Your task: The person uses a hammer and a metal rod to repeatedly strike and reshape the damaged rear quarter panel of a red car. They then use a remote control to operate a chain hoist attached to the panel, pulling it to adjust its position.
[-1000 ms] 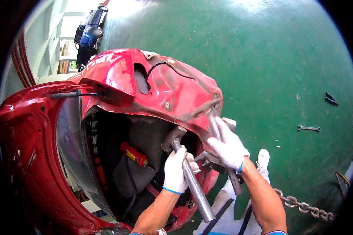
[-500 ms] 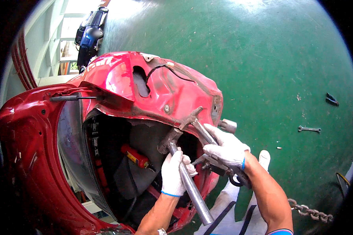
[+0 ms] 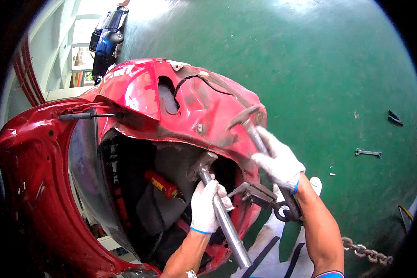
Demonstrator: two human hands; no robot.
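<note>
Your left hand (image 3: 207, 204) grips tight the metal bar (image 3: 222, 215) running below it, and your right hand (image 3: 279, 160) holds the hammer (image 3: 251, 127), its head above your fist against the red car body (image 3: 180, 99).

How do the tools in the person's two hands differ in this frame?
The left hand grips a thick steel bar whose head is tucked under the edge of the red car panel; the right hand grips a slimmer hammer whose head rests on the panel's outer face. The bar's free end points back toward the person, while the hammer's handle disappears inside the glove. Both are bare metal, and both hands wear white gloves.
</note>
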